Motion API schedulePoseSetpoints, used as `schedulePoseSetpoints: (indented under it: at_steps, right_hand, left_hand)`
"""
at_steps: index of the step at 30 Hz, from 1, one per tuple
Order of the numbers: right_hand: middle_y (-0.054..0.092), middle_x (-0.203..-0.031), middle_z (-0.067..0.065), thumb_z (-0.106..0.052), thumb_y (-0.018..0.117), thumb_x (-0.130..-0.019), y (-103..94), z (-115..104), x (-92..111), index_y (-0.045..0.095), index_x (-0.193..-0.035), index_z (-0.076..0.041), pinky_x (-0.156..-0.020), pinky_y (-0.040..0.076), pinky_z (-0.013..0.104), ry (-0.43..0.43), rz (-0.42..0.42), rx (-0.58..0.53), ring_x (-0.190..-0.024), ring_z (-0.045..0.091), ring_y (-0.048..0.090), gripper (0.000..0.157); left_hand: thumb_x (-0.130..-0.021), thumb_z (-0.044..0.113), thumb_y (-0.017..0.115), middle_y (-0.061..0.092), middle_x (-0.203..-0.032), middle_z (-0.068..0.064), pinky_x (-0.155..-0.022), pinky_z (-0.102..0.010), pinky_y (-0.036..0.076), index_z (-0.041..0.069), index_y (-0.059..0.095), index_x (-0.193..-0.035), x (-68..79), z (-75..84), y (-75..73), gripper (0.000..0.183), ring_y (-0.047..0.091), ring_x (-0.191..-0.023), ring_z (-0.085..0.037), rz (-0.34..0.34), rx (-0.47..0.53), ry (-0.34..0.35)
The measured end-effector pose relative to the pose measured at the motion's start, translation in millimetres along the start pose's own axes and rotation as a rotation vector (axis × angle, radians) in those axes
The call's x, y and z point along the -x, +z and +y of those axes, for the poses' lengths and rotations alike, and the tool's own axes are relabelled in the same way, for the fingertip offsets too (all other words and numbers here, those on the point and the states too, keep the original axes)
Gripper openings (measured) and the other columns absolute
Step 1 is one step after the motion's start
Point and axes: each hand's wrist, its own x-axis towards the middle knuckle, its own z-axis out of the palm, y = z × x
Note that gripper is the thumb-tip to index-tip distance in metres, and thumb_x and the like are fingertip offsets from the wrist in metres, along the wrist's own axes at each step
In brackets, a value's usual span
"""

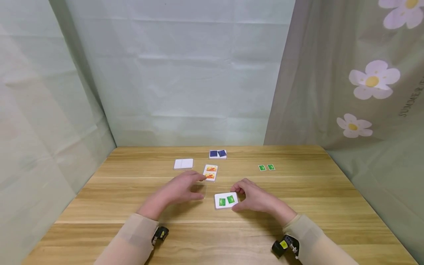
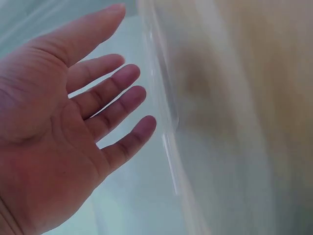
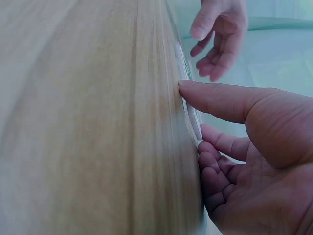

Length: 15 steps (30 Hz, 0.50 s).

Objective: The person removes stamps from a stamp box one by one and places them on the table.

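Watching the white card (image 1: 221, 195), I am worrying most about the two small green cards (image 1: 222, 202) lying at slants on top. I am seeing nothing pinning them, so if the right hand (image 1: 254, 198) starts tilting the card, the unsupported left end could be dipping and spilling them. I am also minding the left hand (image 1: 182, 187): its fingers are standing apart, holding nothing, with fingertips hovering near the lower end of the orange-patterned card (image 1: 210, 172); brushing it could be knocking that card askew.

The white card is sitting just below and right of the frame's centre, between both hands. The right hand is clamping its right end, thumb at the lower right corner, index finger at the upper right. The left hand is lying to its left, apart from it. I am not managing to tell whether the card is resting fully flat on the bench (image 1: 212, 235).
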Motion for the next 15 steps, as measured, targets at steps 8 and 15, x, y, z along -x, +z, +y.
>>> schedulePoseSetpoints:
  at_steps: [8, 15]
  right_hand:
    - [0.059, -0.118, 0.002, -0.020, 0.100, -0.083, -0.8, 0.3, -0.3, 0.071, -0.121, -0.015, -0.101, 0.046, 0.046, 0.006, -0.007, -0.012, -0.111, 0.022, 0.053, 0.048]
    - [0.059, -0.119, 0.003, -0.022, 0.099, -0.084, -1.7, 1.1, -0.5, 0.070, -0.122, -0.015, -0.100, 0.047, 0.045, -0.004, -0.016, -0.012, -0.111, 0.022, 0.054, 0.048]
  left_hand:
    - [-0.093, 0.031, 0.092, 0.070, -0.141, -0.015, -0.114, -0.054, 0.050, 0.002, 0.068, -0.145, -7.4, 19.2, 11.1, 0.064, 0.063, -0.132, -0.036, 0.034, 0.021, 0.009]
    - [-0.092, 0.037, 0.093, 0.072, -0.137, -0.013, -0.110, -0.051, 0.053, 0.003, 0.069, -0.142, -11.1, 35.1, 19.3, 0.065, 0.064, -0.128, -0.033, 0.020, 0.022, 0.031]
